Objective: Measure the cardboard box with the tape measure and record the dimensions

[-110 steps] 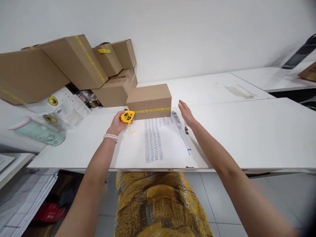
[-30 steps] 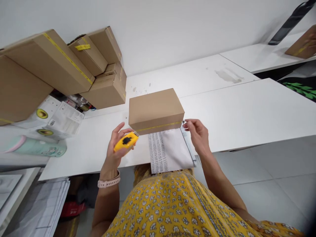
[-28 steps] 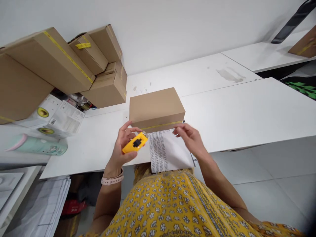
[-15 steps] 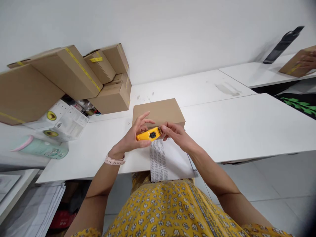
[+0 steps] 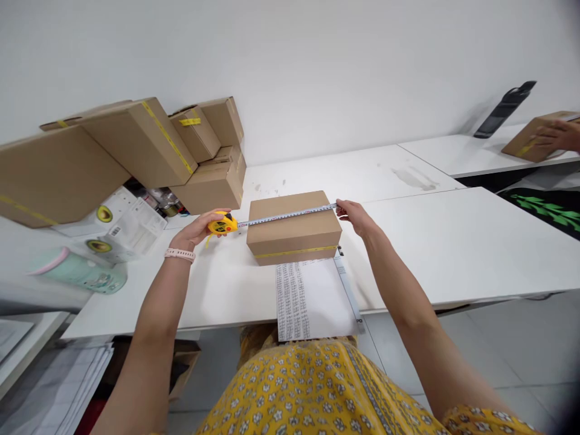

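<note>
In the head view, my left hand (image 5: 202, 227) is closed round the yellow case of a tape measure (image 5: 223, 224), left of a brown cardboard box (image 5: 294, 232). The blade runs out across the box's top, from its left side to its right edge. My right hand (image 5: 354, 215) pinches the blade's free end just past the box's right edge. Yellow tape crosses the box's front face. Right in front of the box lies a sheet of paper (image 5: 317, 299) with rows of print. A silvery strip like a ruler (image 5: 348, 290) lies along the sheet's right side.
Cardboard boxes (image 5: 140, 142) are stacked at the left back. Below them stand avocado-printed packs (image 5: 124, 220) and a mint tumbler (image 5: 84, 270). At the far right are a dark bottle (image 5: 505, 110) and another person's hand (image 5: 555, 136) on a box (image 5: 521, 142).
My hands have moved apart, left and right, and the tape blade is now pulled out across the box. Before, both hands were together at the tape measure in front of the box.
</note>
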